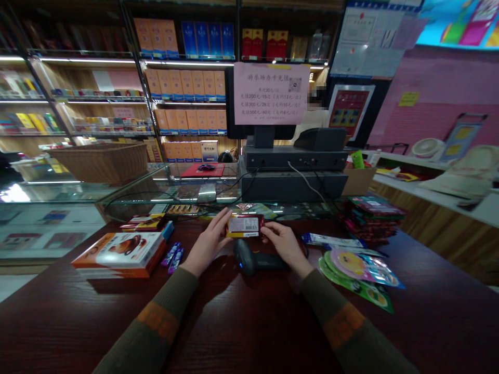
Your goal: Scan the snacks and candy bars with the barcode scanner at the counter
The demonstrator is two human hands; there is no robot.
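Left hand (208,244): fingers pressed together on the left end of a small red packet (245,226).
Right hand (286,246): fingers clamped on the packet's right end.
Below hands: black barcode scanner (249,258) lying on the dark wooden counter (234,332).

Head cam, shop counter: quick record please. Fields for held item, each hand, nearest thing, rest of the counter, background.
held item: red packet, white label showing
left hand: grips the packet's left end
right hand: grips the packet's right end
nearest: barcode scanner, lying on the dark wooden counter just below the packet
rest of counter: stack of boxes; round foil packets
background: paper sign; person behind it
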